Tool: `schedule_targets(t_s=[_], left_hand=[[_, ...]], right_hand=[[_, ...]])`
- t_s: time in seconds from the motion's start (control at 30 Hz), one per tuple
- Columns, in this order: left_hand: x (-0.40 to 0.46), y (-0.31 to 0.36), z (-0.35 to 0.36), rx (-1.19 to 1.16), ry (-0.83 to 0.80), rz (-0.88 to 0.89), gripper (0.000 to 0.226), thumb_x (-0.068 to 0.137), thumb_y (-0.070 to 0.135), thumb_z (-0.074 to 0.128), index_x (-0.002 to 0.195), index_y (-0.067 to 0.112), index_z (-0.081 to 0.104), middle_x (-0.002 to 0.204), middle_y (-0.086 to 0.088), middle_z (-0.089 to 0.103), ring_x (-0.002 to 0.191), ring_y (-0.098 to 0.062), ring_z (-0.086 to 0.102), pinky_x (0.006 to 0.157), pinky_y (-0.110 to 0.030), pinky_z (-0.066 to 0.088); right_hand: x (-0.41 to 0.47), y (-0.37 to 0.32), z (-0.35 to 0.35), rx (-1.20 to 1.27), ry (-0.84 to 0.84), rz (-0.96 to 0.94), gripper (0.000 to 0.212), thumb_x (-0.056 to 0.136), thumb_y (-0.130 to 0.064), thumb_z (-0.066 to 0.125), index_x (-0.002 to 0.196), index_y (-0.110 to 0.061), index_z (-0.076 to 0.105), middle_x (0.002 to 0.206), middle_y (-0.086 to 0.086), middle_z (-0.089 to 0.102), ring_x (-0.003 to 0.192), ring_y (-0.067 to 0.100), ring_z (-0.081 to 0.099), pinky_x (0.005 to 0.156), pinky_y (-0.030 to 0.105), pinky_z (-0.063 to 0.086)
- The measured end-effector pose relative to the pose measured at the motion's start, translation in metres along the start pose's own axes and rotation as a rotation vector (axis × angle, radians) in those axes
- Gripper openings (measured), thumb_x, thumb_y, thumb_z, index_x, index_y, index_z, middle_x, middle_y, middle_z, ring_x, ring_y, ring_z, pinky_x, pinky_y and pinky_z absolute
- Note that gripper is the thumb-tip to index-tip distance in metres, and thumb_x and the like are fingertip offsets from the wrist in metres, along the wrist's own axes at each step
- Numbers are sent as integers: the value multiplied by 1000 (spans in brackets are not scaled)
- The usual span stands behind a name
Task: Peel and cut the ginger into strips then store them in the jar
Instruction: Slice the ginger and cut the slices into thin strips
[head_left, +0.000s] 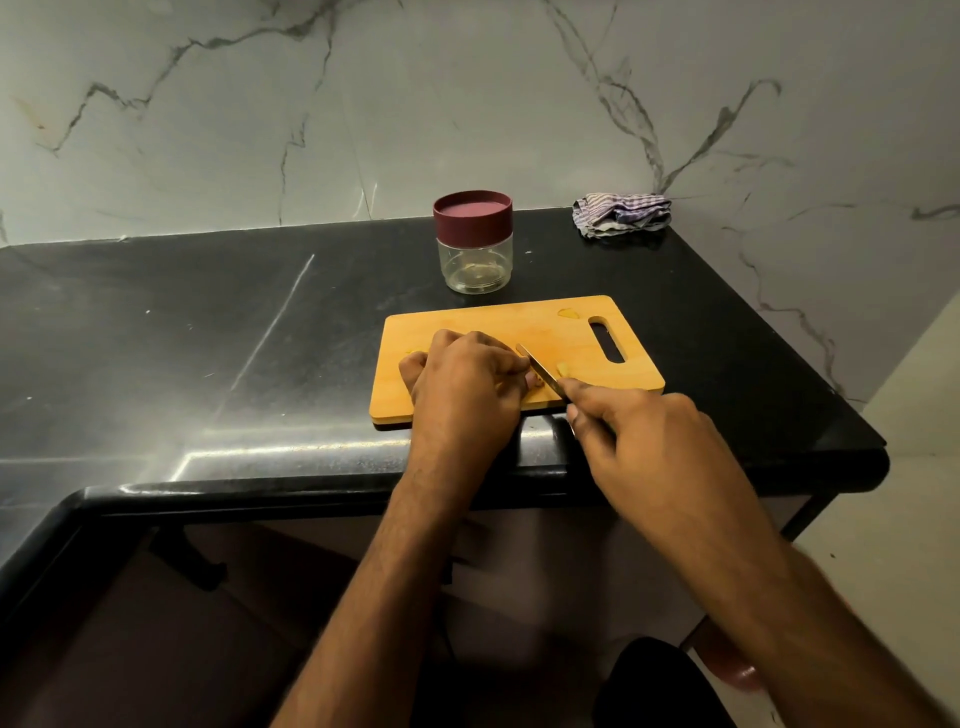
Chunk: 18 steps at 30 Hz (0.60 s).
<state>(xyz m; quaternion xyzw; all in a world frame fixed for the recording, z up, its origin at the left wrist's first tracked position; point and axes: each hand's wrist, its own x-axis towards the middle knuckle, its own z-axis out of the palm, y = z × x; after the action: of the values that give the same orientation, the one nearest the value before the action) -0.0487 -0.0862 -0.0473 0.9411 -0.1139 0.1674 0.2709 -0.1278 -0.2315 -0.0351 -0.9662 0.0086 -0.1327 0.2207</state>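
- Left hand (465, 376) lies knuckles-up on the near middle of the cutting board (498, 325), its forearm running up from the lower centre; the fingers are curled down and bunched at the tips, pinning something small against the wood beside the blade. What it grips is mostly hidden under the fingers, though a sliver of pale yellow shows at the fingertips, so it looks like the ginger piece.
- Right hand (631, 441) comes in from the lower right, wrist past the worktop's front edge, fingers wrapped round the handle of a knife (540, 370) with the index finger stretched along its top.
- Knife blade is thin, metallic and angled up and to the left, its tip just beside the left fingertips.
- Cutting board is a light, smooth wooden rectangle with rounded corners and an oblong handle slot at its right end; it sits at the front edge of the worktop (208, 338).
- Loose ginger bits lie on the board: one chunk (564, 369) right of the blade, one slice (570, 313) near the far edge.
- Jar (473, 242) stands behind the board, apart from it: clear round body, maroon lid on, a few pale pieces at the bottom.
- Worktop is glossy black stone with light streaks; a crumpled checked cloth (621, 214) rests in the far corner against the veined marble wall.
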Motion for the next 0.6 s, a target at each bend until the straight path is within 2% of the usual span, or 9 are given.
schedule_targets(t_s=[0.17,0.3,0.43,0.6], left_hand=[[2,0,0,-10,4,-13,19,91,40,70,108,34,77,112,20,64,115,-5,38,89,-32,15],[0,2,0,23,15,-20,19,92,40,69,108,33,76,114,19,65,119,-7,38,90,-33,15],[2,2,1,9,-4,-16,19,92,40,69,108,33,76,116,19,65,120,-7,38,91,-34,17],[1,0,1,-16,-5,-20,23,92,41,68,112,33,74,119,18,64,123,-9,38,91,-34,16]], right_hand=[[14,0,3,-9,-30,6,36,99,-43,44,133,-42,52,107,-6,69,88,13,60,75,30,53],[6,5,-3,-17,-79,7,36,99,-43,44,135,-45,49,95,-9,64,80,9,55,67,26,47],[-15,14,-12,-24,-93,1,38,97,-46,44,135,-50,46,101,-14,65,87,7,58,72,25,53],[-23,22,-15,-2,-111,22,39,96,-48,43,135,-55,40,103,-15,66,89,6,59,77,30,55]])
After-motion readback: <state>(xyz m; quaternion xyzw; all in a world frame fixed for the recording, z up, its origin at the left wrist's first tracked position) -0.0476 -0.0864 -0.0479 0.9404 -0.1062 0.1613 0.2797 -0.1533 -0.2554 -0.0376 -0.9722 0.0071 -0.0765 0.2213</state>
